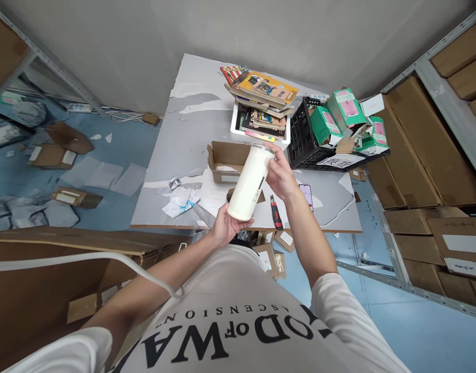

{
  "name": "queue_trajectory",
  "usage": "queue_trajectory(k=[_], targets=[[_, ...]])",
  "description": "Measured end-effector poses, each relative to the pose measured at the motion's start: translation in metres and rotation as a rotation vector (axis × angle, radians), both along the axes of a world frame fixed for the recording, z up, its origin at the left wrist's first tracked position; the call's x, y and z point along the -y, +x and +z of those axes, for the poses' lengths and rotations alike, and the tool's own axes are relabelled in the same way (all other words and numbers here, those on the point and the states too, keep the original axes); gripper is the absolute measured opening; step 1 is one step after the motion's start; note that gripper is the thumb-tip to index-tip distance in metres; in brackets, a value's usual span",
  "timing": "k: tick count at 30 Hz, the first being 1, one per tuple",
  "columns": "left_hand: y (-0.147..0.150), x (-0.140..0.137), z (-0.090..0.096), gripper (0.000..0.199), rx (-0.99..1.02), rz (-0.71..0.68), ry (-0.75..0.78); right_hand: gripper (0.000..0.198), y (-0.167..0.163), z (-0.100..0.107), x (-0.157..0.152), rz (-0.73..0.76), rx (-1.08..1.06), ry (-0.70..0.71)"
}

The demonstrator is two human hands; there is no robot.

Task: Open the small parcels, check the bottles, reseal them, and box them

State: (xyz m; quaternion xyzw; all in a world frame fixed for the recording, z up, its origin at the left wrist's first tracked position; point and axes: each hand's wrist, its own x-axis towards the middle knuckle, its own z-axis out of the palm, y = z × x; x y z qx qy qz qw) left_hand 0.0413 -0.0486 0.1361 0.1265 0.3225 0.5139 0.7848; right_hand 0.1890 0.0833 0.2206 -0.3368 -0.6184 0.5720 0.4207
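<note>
A cream-white insulated bottle (248, 184) with a silver rim and small dark lettering is held tilted above the table's front part. My left hand (227, 226) supports its lower end, fingers curled under the base. Around the upper end, near the rim, my right hand (279, 172) is closed. Behind the bottle stands an open cardboard box (227, 158), partly hidden by it. A red and black utility knife (276, 213) lies to the right, below my right hand. Beside my right forearm is a phone (306, 197) with a lit screen.
A white bin (234, 122) full of books (267, 88) stands at the back. Right of it, a black crate (300, 137) holds green boxes (347, 110). Crumpled paper (181, 201) lies on the table (163, 150). Cartons (401, 140) fill the right shelf; a large open carton (35, 269) is at left.
</note>
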Motion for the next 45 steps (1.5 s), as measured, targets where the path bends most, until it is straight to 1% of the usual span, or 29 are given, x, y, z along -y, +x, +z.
queue_trajectory(k=[4, 7, 10, 12, 13, 15, 17, 19, 20, 22, 24, 26, 29, 30, 33, 35, 37, 41, 45], targets=[[0.0, -0.003, -0.001, 0.065, -0.016, -0.052, -0.041, 0.056, -0.002, -0.008, -0.003, -0.054, 0.01, -0.009], [-0.007, -0.01, -0.004, 0.066, -0.117, -0.008, -0.011, 0.056, 0.001, -0.009, -0.005, -0.123, -0.01, 0.033], [-0.025, -0.019, -0.018, 0.062, -0.361, 0.136, 0.066, 0.059, 0.01, -0.008, -0.008, -0.23, -0.021, 0.118], [-0.04, -0.023, -0.031, 0.058, -0.591, 0.207, 0.137, 0.059, 0.018, -0.009, -0.009, -0.303, -0.005, 0.193], [-0.048, -0.025, -0.039, 0.058, -0.716, 0.215, 0.184, 0.059, 0.022, -0.011, -0.008, -0.336, 0.01, 0.236], [-0.059, -0.027, -0.053, 0.069, -0.953, 0.156, 0.304, 0.058, 0.026, -0.018, -0.004, -0.398, 0.048, 0.324], [-0.065, -0.03, -0.065, 0.089, -1.14, 0.03, 0.427, 0.055, 0.026, -0.028, 0.003, -0.453, 0.082, 0.395], [-0.064, -0.032, -0.074, 0.109, -1.264, -0.086, 0.515, 0.052, 0.024, -0.037, 0.012, -0.477, 0.102, 0.43], [-0.062, -0.034, -0.078, 0.117, -1.304, -0.122, 0.541, 0.05, 0.023, -0.041, 0.017, -0.477, 0.104, 0.439], [-0.055, -0.037, -0.085, 0.128, -1.345, -0.158, 0.563, 0.048, 0.019, -0.048, 0.027, -0.464, 0.104, 0.448], [-0.048, -0.041, -0.091, 0.131, -1.339, -0.152, 0.561, 0.048, 0.015, -0.055, 0.036, -0.444, 0.117, 0.436], [-0.042, -0.044, -0.096, 0.126, -1.305, -0.116, 0.556, 0.046, 0.012, -0.06, 0.043, -0.41, 0.14, 0.397], [-0.039, -0.046, -0.1, 0.111, -1.262, -0.081, 0.556, 0.046, 0.005, -0.069, 0.052, -0.348, 0.17, 0.32], [-0.039, -0.046, -0.1, 0.107, -1.257, -0.078, 0.555, 0.05, 0.003, -0.072, 0.054, -0.338, 0.171, 0.292], [-0.041, -0.047, -0.098, 0.101, -1.243, -0.071, 0.546, 0.075, -0.008, -0.081, 0.057, -0.325, 0.172, 0.197], [-0.042, -0.048, -0.095, 0.097, -1.227, -0.064, 0.535, 0.083, -0.015, -0.087, 0.057, -0.312, 0.223, 0.161], [-0.042, -0.048, -0.092, 0.094, -1.214, -0.062, 0.527, 0.076, -0.021, -0.093, 0.058, -0.274, 0.352, 0.176], [-0.043, -0.048, -0.088, 0.092, -1.238, -0.071, 0.515, 0.049, -0.028, -0.103, 0.061, -0.178, 0.642, 0.276], [-0.044, -0.047, -0.092, 0.093, -1.245, -0.09, 0.532, 0.04, -0.031, -0.105, 0.061, -0.095, 0.836, 0.279]])
